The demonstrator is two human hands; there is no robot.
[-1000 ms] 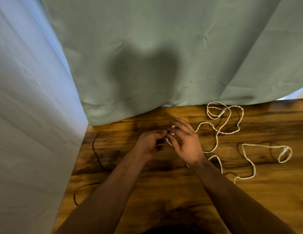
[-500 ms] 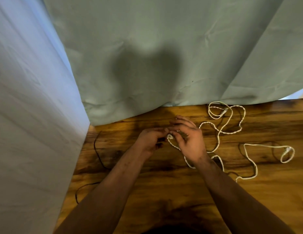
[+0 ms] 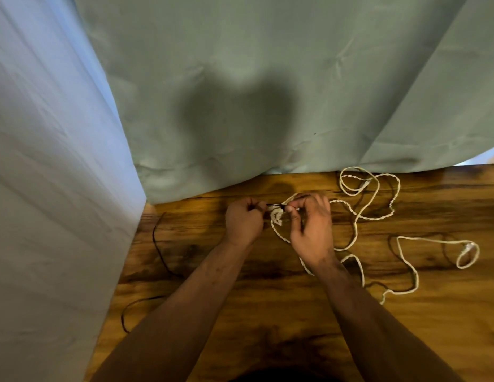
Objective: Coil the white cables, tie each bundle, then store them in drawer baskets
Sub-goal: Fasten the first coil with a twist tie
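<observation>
Hands parted slightly: left hand (image 3: 244, 221) and right hand (image 3: 309, 230) pinch a thin black tie (image 3: 272, 205). Glossy brown wooden table (image 3: 268, 312), pale green curtain (image 3: 268, 64) far; twisted white cable (image 3: 357, 216) sprawls right.

Two hands tying a small coil of white cable on a wooden table.

At the middle of the frame, the left hand (image 3: 244, 221) and the right hand (image 3: 312, 227) are pinching the two ends of a black tie (image 3: 272, 205) that is lying across a small coil (image 3: 277, 216). The rest of the white cable (image 3: 356, 216) is lying in loose loops on the wooden table (image 3: 268, 299) toward the right, and is ending in a little loop with a connector (image 3: 467, 248). A green cloth (image 3: 268, 78) is hanging over the upper part, a pale blue cloth (image 3: 47, 188) is filling the left side, and a thin dark wire (image 3: 160, 252) is lying near it.
</observation>
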